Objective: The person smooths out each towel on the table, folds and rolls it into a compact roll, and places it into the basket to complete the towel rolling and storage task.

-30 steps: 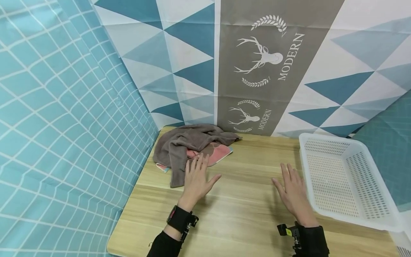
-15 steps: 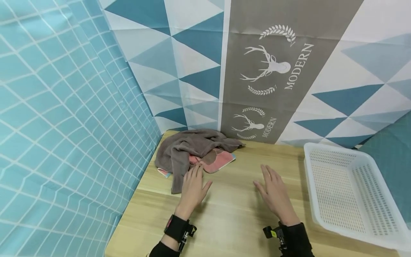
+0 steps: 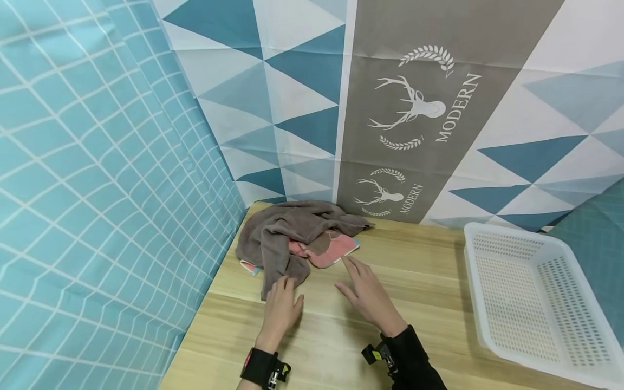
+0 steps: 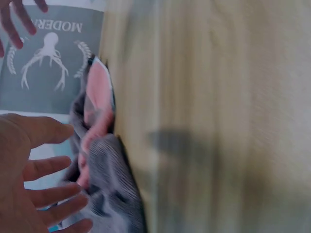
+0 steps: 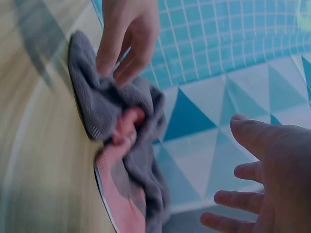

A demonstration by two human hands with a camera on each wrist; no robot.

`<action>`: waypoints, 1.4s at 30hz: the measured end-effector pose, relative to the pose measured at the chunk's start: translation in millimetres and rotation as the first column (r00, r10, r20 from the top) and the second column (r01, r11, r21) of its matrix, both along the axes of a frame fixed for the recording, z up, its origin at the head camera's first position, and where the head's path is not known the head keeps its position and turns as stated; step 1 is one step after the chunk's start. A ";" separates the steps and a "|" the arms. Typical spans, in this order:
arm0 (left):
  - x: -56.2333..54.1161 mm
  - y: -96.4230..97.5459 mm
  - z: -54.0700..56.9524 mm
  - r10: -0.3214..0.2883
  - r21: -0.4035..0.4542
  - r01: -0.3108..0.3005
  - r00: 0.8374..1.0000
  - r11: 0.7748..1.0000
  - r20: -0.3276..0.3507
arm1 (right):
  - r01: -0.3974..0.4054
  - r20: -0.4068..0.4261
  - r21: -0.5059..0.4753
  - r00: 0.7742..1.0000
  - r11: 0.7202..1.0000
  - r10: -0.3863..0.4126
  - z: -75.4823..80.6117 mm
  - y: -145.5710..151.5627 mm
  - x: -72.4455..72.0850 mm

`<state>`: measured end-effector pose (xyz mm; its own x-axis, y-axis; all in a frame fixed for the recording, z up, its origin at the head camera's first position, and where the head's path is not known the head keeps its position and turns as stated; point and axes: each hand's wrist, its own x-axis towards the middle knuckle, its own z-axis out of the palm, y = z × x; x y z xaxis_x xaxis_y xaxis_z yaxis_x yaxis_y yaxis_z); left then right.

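Note:
A crumpled grey towel [image 3: 287, 225] lies at the table's far left, against the wall. A pink cloth [image 3: 338, 250] with a brown patch and light-blue edging shows from under its right side. My left hand [image 3: 278, 317] is at the towel's near end, fingertips right by its edge and fingers loosely bent. The right wrist view shows that left hand [image 5: 131, 41] hanging over the grey fabric with nothing gripped. My right hand [image 3: 372, 298] hovers just in front of the pink cloth's right corner, its fingers extended and holding nothing.
A white perforated plastic basket [image 3: 471, 271] stands on the right side of the wooden table [image 3: 414, 244]. Blue gridded sheeting [image 3: 122, 216] rises along the left. A patterned cloth backdrop [image 3: 312, 130] borders the table's back edge.
My right hand has moved left, from beside the basket to near the pink cloth. My left hand has drawn back toward me, uncovering the towel's near fold. The head view has shifted slightly.

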<state>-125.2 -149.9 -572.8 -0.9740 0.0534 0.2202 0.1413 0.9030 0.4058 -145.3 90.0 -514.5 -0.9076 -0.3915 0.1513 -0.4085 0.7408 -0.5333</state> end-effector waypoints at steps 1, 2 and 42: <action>0.9 -2.6 -2.9 0.007 -0.009 -0.007 1.000 1.000 0.010 | -0.016 0.009 0.007 1.000 1.000 0.016 -1.5 -4.6 -0.8; 1.4 -4.9 -5.9 0.015 -0.018 -0.015 1.000 1.000 0.020 | -0.029 0.013 0.019 1.000 0.999 0.028 -3.4 -8.9 -1.5; 3.6 0.6 44.6 -0.007 0.342 0.080 0.977 0.936 -0.211 | -0.155 -0.153 -0.060 0.978 0.986 0.144 -32.1 -96.3 -7.3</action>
<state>-121.5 -149.3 -528.2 -0.9046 -0.0209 0.4257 0.2899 0.7018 0.6507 -152.6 -6.3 -546.6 -0.8053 -0.5046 0.3112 -0.5897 0.6277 -0.5081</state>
